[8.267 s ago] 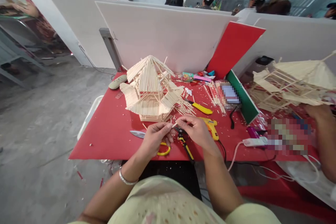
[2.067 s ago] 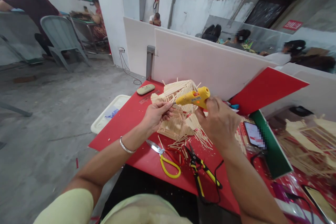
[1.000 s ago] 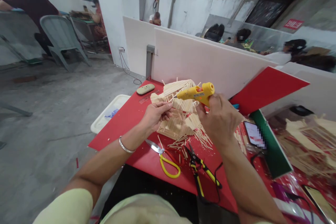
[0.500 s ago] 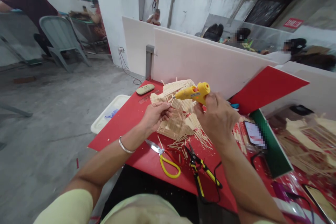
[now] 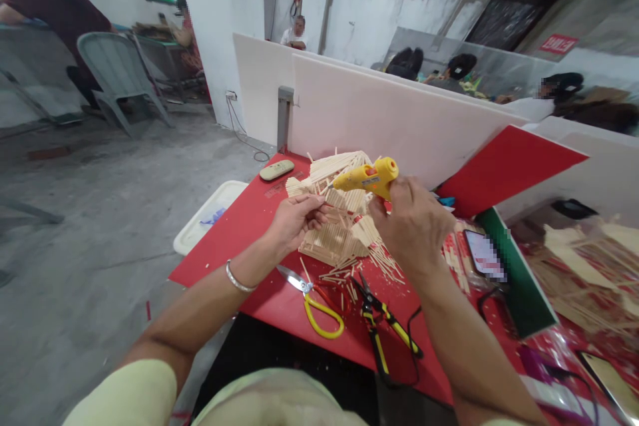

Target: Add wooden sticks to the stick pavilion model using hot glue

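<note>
My right hand (image 5: pixel 417 219) is wrapped round a yellow hot glue gun (image 5: pixel 367 176), its nozzle pointing left and down. Close to that nozzle, my left hand (image 5: pixel 302 213) pinches a thin wooden stick (image 5: pixel 327 190) between thumb and fingers; whether nozzle and stick touch I cannot tell. Behind and below both hands stands a model built of pale wooden sticks (image 5: pixel 332 243), partly hidden by them. Loose sticks (image 5: pixel 387 259) are strewn at its right. Nearer to me lie scissors (image 5: pixel 322 319) with red and yellow handles and black-and-yellow pliers (image 5: pixel 382 326).
A white partition (image 5: pixel 399 113) borders the red table (image 5: pixel 224 239) at the back. An eyeglass case (image 5: pixel 276 170) lies at the back left corner. On the right are a phone (image 5: pixel 484 253), a green board (image 5: pixel 519 279) and another stick model (image 5: pixel 594 266). Other people sit beyond.
Both hands and the glue gun stay almost where they were; the gun's back end is a touch lower. A person behind the partition has shifted slightly.
</note>
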The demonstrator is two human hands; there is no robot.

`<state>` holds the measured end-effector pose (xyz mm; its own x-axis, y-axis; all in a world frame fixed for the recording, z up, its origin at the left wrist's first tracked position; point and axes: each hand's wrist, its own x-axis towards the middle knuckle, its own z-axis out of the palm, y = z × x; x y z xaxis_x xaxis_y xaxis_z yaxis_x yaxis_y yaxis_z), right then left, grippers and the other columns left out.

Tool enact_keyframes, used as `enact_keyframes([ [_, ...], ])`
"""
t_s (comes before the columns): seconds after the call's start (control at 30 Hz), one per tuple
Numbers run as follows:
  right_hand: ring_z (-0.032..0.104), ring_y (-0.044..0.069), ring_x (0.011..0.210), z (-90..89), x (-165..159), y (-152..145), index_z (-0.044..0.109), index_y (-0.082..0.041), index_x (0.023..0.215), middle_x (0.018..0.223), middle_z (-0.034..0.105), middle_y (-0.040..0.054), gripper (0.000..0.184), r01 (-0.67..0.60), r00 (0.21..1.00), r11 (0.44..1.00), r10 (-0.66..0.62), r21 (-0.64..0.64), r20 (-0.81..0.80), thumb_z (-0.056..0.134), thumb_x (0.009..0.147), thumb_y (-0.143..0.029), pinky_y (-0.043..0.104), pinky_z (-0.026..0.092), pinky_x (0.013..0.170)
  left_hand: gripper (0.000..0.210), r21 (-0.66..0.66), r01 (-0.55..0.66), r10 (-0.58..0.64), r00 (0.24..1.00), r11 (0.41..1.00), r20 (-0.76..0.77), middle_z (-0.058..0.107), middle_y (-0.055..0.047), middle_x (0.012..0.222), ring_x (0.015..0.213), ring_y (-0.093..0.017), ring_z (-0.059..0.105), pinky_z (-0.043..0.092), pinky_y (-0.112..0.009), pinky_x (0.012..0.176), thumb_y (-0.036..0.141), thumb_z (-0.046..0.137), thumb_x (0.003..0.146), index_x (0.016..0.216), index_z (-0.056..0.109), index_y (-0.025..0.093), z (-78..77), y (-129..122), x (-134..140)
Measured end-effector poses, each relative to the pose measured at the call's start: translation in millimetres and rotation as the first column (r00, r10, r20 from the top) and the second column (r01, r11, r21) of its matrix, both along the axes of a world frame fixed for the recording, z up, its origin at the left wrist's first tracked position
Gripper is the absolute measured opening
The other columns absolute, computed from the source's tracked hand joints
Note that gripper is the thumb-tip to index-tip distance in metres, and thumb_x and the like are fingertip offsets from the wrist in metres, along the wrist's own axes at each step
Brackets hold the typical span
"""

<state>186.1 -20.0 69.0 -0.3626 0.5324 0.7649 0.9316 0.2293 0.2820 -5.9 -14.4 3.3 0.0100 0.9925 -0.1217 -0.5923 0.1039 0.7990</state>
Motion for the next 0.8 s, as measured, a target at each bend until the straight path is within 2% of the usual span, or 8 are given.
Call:
enact_keyframes([
  [0.8, 0.055, 0.017, 0.077, 1.4, -0.9, -0.6, 0.058, -0.014, 0.114, 0.090, 0.065, 0.0067, 0.030, 0.003, 1.000, 1.000, -0.003, 0.027, 0.003, 0.048, 0.088, -0.026, 0.030, 0.030, 0.061, 0.012, 0.000, 0.009, -0.009, 1.000, 1.000, 0.011, 0.070, -0.005, 0.068, 0.050, -0.008, 0.060, 0.044, -0.017, 0.042, 0.018, 0.074, 0.074, 0.077, 0.068, 0.008, 0.2, 0.1, -0.3],
])
